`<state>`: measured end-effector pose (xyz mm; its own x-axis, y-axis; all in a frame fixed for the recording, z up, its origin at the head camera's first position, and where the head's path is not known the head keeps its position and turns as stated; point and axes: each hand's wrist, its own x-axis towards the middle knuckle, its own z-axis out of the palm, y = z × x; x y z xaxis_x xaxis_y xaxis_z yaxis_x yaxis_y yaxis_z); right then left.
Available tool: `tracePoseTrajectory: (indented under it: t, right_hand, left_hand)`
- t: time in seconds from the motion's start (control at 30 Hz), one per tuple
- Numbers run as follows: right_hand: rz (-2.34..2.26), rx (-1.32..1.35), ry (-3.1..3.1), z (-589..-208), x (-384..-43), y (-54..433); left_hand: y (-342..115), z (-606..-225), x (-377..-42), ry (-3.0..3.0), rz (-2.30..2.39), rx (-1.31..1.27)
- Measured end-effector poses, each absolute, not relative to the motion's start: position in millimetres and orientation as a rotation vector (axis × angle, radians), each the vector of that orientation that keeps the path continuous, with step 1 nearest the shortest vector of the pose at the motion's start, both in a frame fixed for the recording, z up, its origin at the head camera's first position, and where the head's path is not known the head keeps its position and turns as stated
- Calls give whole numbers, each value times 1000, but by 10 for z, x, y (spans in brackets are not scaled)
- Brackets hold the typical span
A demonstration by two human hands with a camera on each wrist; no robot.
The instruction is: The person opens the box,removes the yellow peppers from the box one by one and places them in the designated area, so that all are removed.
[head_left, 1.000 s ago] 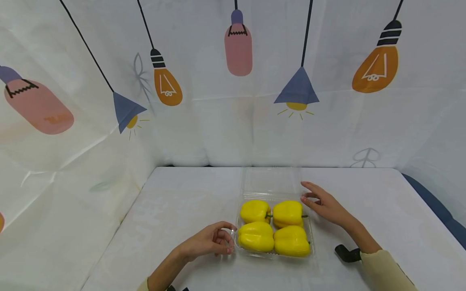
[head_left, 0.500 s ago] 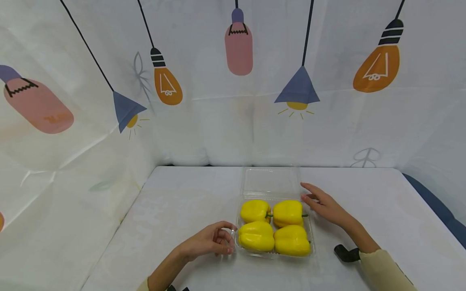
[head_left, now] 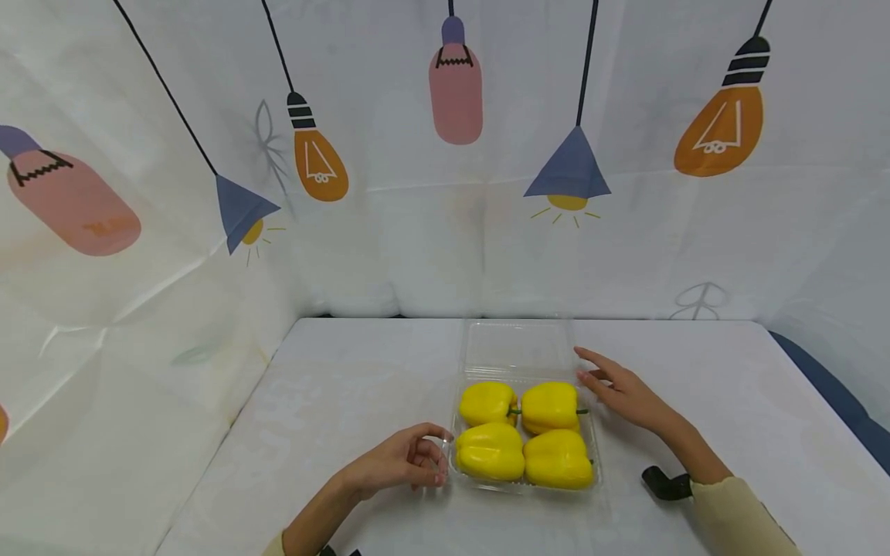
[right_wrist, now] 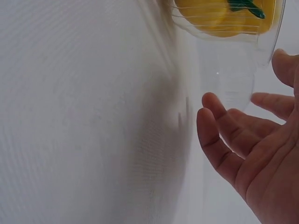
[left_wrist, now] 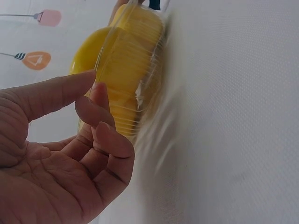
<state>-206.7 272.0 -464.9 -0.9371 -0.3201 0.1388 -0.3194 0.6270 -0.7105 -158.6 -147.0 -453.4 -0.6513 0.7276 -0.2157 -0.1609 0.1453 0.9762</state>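
Head view: from above, farther off, faces forward and down; covers table [head_left: 361,371] and backdrop [head_left: 403,239]. Wrist views: low, close, turned sideways along table; both share box [head_left: 518,346] with head view.

place: booth-like work spot, wider room unclear; walls: wrinkled white sheets [head_left: 410,255], printed lamps [head_left: 567,166] and bulbs [head_left: 320,164]; furniture: white desk [head_left: 361,363], sheets behind it

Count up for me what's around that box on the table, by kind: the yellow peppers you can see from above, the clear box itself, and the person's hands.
Yellow peppers: 4
Clear plastic box: 1
Hands, left hand and right hand: 2
Total: 7
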Motion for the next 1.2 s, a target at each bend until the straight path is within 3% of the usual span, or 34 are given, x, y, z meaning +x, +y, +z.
tracePoseTrajectory:
  t: [1.2]
  right_hand:
    - [-1026, -698, 2891, -4359, -1666, 2822]
  left_hand:
    - [-1454, -4538, -1583, 1705, 1596, 540]
